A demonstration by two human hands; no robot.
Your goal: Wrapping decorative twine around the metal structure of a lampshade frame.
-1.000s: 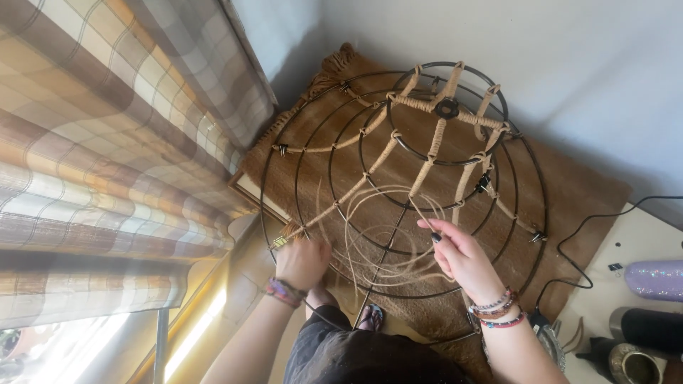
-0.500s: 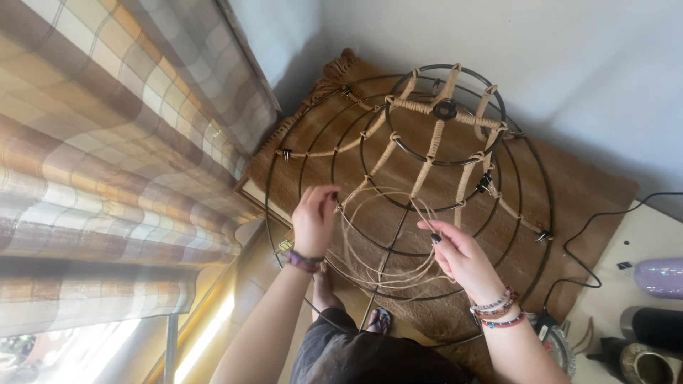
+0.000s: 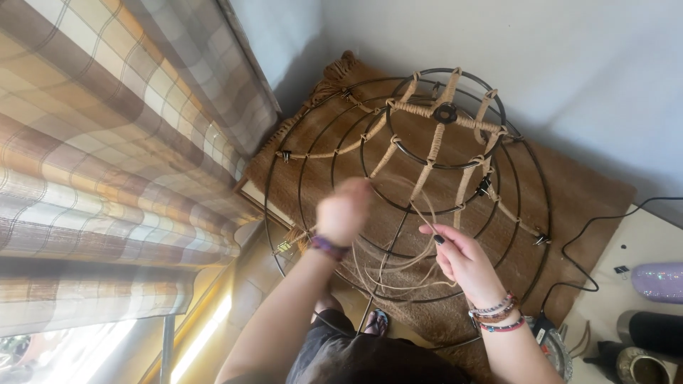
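Wire lampshade frame [image 3: 405, 192], standing directly ahead of both hands on a brown mat [image 3: 590, 199]: upper spokes and hub ring are showing jute wrapping, while lower rings are remaining bare. Right hand [image 3: 466, 263] is pinching loose jute cord [image 3: 398, 263]; left hand [image 3: 345, 210], blurred, grip indiscernible, is rising higher than half a second ago.
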